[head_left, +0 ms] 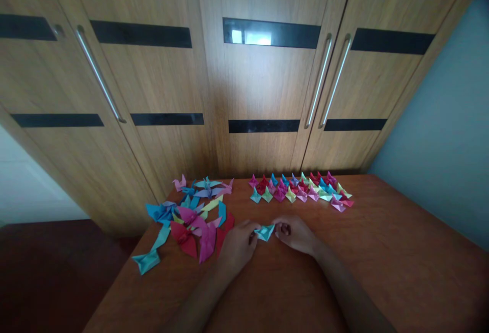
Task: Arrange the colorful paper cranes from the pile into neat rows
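Between my two hands, just over the table, is a small turquoise origami boat [265, 232]. My left hand [240, 244] pinches its left end between thumb and fingers. At its right tip, my right hand [294, 233] has its fingers curled together in a pinch. Close to the left hand lies a loose heap of folded paper pieces, among them a magenta piece [207, 241] and a red piece [183, 239]. Another turquoise folded boat [147, 260] rests alone near the table's left edge.
Rows of small colourful paper boats [301, 193] stand along the back right of the brown table [275, 292]. Several paper cranes [208, 188] sit at the back left. Behind the table rises a wooden wardrobe [260, 78] with metal handles; a pale blue wall [439, 144] is at right.
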Action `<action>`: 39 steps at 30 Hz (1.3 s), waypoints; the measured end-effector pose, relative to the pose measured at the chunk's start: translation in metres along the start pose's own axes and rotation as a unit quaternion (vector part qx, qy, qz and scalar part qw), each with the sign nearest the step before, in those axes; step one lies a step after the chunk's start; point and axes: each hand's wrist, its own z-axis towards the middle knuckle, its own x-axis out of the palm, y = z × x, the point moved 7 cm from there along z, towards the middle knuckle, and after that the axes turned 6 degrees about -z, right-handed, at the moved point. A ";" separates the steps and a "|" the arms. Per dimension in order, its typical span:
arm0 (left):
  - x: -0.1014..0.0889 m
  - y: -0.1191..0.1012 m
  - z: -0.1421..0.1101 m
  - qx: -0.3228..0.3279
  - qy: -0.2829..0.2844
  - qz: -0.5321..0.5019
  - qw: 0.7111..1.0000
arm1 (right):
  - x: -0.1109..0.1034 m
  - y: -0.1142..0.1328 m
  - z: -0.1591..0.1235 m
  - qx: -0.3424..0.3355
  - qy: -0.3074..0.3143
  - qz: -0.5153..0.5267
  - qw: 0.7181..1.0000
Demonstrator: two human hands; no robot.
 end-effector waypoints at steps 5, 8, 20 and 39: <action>-0.005 0.007 -0.001 -0.009 -0.005 -0.038 0.999 | 0.001 0.003 -0.002 -0.005 0.023 -0.009 1.000; -0.005 0.006 -0.001 -0.005 0.002 -0.049 0.999 | 0.004 0.005 -0.001 -0.006 0.034 -0.012 0.999; 0.000 0.001 -0.003 -0.005 0.007 -0.027 1.000 | 0.012 0.016 0.001 -0.008 0.040 -0.038 0.998; -0.011 0.002 -0.002 -0.016 -0.048 -0.070 0.996 | 0.000 0.015 0.002 -0.016 0.007 0.015 1.000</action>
